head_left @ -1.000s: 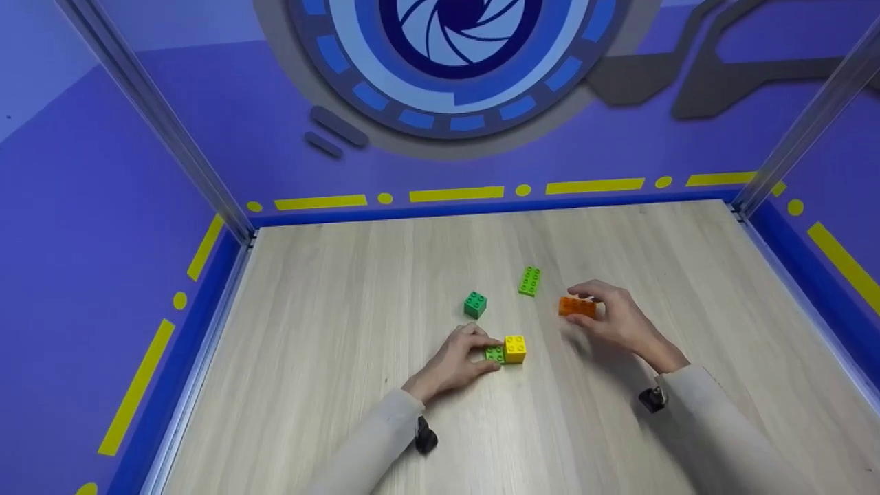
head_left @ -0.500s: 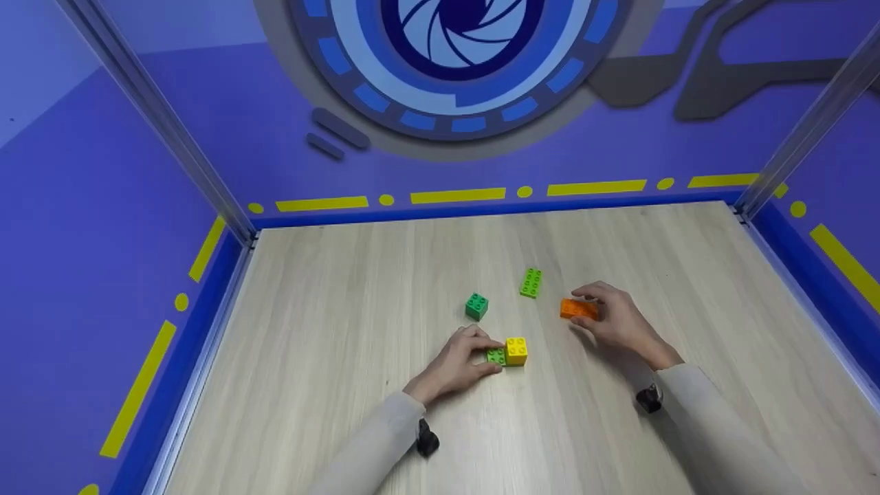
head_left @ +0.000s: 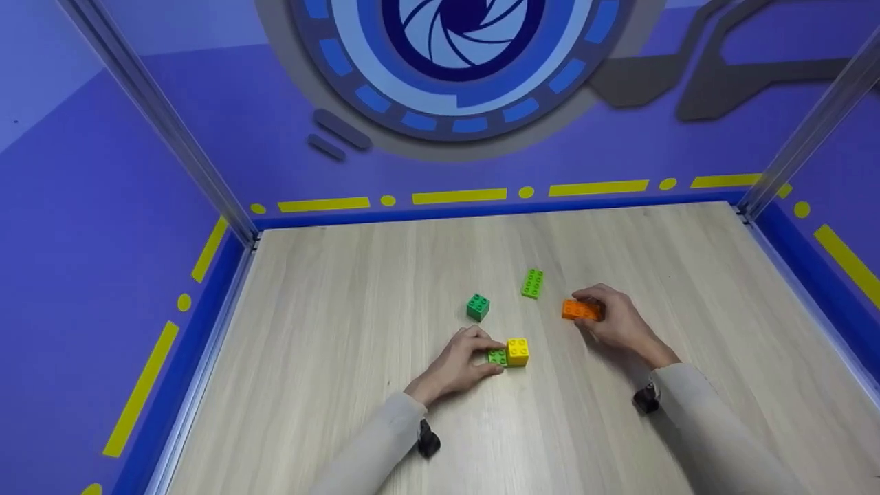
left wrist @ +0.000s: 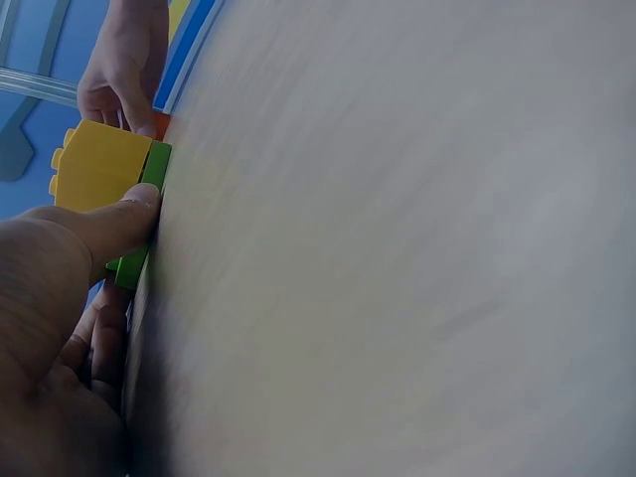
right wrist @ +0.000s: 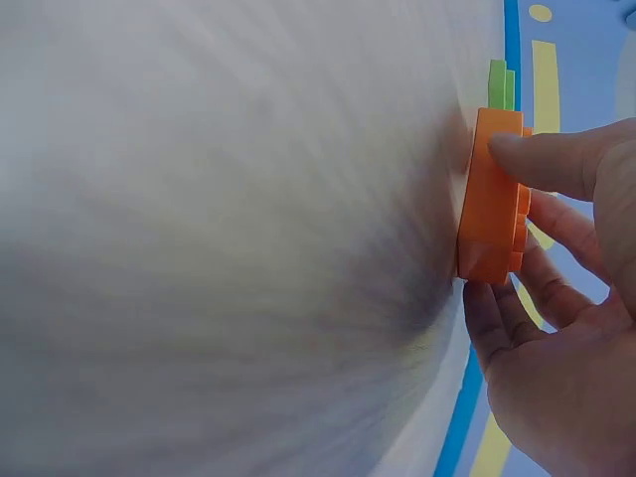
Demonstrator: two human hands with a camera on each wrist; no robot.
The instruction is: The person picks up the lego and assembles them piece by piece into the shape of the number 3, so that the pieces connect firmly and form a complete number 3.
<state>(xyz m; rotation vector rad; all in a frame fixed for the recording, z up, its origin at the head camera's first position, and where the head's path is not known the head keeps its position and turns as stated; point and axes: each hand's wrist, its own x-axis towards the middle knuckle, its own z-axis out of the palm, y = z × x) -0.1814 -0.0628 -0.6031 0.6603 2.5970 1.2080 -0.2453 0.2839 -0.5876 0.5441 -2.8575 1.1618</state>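
Note:
My left hand (head_left: pixel 457 364) holds a flat light-green building brick (head_left: pixel 497 357) between thumb and fingers, low on the table. A yellow square brick (head_left: pixel 517 351) sits on that green brick's right end, studs up; in the left wrist view the thumb lies along the side of the green brick (left wrist: pixel 154 169), just below the yellow one. Farther right, my right hand (head_left: pixel 615 320) grips an orange brick (head_left: pixel 572 309) by its long sides. The right wrist view shows the thumb on the near face of the orange brick (right wrist: pixel 489 199), with its far side hidden.
A dark-green square brick (head_left: pixel 478 307) stands beyond my left hand. To its right lies a long lime-green brick (head_left: pixel 532 283), left of the orange one. Blue-purple panels (head_left: pixel 385 165) wall off the back and sides of the wooden table (head_left: pixel 344 289).
The fingers of my right hand have drawn slightly closer round the orange brick. My left hand keeps its hold, and the whole head view has shifted a little.

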